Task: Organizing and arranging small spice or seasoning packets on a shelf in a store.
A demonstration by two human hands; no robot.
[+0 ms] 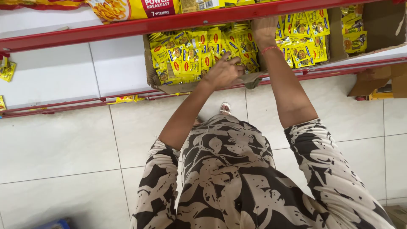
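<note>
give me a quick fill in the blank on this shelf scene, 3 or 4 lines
1. The small packets in the cardboard box are mostly ____ in colour.
2. The shelf edge above the box is painted ____.
3. The left hand rests on the packets, while the right hand reaches ____ up, close under that edge.
4. A thin band sits on the ____ wrist.

Missing words: yellow; red; higher; right
</note>
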